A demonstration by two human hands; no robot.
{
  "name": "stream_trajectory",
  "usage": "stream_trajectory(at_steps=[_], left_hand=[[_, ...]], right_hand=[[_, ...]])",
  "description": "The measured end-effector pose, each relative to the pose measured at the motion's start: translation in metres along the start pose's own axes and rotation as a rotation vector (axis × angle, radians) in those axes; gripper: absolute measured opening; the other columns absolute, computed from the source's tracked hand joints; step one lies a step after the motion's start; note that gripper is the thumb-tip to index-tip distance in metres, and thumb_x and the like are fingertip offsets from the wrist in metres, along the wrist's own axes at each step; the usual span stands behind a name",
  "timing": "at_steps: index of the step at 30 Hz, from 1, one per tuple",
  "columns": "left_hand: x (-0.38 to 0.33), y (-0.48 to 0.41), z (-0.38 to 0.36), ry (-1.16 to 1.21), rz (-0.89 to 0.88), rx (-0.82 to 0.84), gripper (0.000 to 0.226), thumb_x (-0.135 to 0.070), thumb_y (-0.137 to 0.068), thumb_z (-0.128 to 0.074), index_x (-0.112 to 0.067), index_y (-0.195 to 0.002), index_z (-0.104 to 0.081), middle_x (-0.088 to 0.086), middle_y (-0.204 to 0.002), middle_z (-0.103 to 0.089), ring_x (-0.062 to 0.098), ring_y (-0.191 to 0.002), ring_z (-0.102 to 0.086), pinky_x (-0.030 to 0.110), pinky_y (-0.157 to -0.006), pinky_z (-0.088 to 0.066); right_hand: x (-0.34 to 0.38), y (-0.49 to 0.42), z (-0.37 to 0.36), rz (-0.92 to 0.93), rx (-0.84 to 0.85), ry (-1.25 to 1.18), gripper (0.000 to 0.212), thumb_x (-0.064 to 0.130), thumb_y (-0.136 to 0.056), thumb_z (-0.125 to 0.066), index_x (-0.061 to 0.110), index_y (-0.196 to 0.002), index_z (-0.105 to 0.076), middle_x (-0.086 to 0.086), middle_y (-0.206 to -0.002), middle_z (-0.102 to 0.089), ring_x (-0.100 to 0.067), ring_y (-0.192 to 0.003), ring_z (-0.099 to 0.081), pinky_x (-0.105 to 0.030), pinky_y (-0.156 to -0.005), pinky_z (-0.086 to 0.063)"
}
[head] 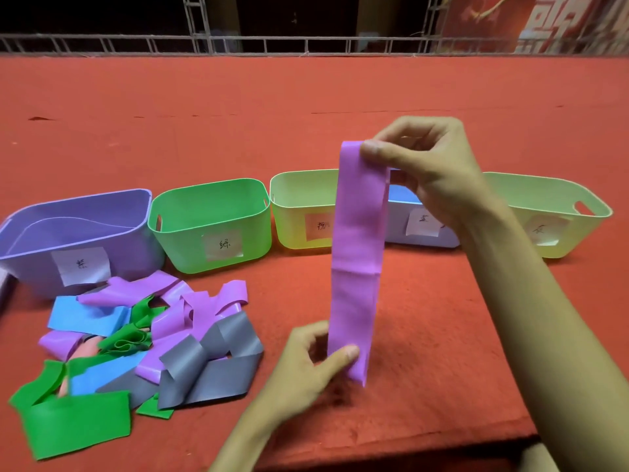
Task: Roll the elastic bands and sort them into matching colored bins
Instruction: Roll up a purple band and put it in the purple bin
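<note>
Two hands hold one purple elastic band [357, 260] vertically above the red tabletop [425, 318]: right hand [432, 172] pinches its top end, left hand [306, 366] pinches its bottom end. Purple bin [41, 233] sits at 9 o'clock from the band; loose bands [136, 338] at 8 o'clock.

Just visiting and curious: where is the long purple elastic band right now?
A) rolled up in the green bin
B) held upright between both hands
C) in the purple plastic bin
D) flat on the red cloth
B: the right hand pinches the top of the long purple elastic band and the left hand pinches its bottom, holding it upright.
</note>
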State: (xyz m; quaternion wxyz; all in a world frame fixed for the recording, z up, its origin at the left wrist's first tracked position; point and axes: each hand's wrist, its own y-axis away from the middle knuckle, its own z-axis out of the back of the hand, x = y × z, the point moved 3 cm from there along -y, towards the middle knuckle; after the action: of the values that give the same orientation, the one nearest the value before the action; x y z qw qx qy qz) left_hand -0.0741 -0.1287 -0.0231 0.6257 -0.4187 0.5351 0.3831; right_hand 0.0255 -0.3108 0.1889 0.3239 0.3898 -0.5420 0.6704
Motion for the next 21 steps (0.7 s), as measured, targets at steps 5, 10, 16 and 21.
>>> stream_trajectory(at_steps=[5, 10, 16, 21], left_hand=[[0.023, 0.034, -0.016, 0.091, 0.229, -0.047, 0.014, -0.015, -0.091, -0.075, -0.001, -0.093, -0.076, 0.011, -0.069, -0.074, 0.012, -0.051, -0.063, 0.021, -0.045, -0.048], [0.041, 0.062, -0.030, 0.129, 0.521, -0.118, 0.020, -0.017, -0.086, -0.084, 0.002, -0.083, -0.080, 0.021, -0.068, -0.074, 0.013, -0.038, -0.059, 0.020, -0.039, -0.043], [0.050, 0.067, -0.033, 0.029, 0.720, -0.167, 0.028, -0.021, -0.084, -0.085, 0.004, -0.073, -0.078, 0.019, -0.067, -0.074, 0.015, -0.037, -0.058, 0.023, -0.042, -0.043], [0.030, 0.061, -0.018, -0.361, 0.742, -0.012, 0.040, -0.045, -0.087, -0.078, -0.013, -0.064, -0.080, 0.000, -0.058, -0.073, 0.003, -0.051, -0.067, 0.014, -0.061, -0.049]], right_hand=[[-0.065, -0.010, 0.019, -0.220, -0.054, -0.027, 0.006, 0.019, -0.087, -0.081, 0.017, -0.083, -0.077, -0.001, -0.080, -0.071, -0.014, -0.079, -0.064, -0.036, -0.077, -0.050], [-0.170, 0.014, 0.005, -0.497, -0.027, -0.085, 0.019, 0.009, -0.090, -0.076, -0.006, -0.100, -0.073, -0.007, -0.087, -0.072, -0.017, -0.082, -0.068, -0.039, -0.082, -0.061], [-0.267, 0.045, -0.018, -0.653, -0.039, -0.192, 0.013, 0.011, -0.093, -0.075, -0.001, -0.090, -0.074, -0.012, -0.083, -0.059, -0.023, -0.076, -0.048, -0.027, -0.065, -0.040], [-0.280, 0.047, -0.017, -0.592, -0.015, -0.106, 0.010, 0.010, -0.096, -0.071, 0.006, -0.087, -0.073, -0.001, -0.088, -0.071, -0.004, -0.075, -0.062, -0.019, -0.063, -0.051]])
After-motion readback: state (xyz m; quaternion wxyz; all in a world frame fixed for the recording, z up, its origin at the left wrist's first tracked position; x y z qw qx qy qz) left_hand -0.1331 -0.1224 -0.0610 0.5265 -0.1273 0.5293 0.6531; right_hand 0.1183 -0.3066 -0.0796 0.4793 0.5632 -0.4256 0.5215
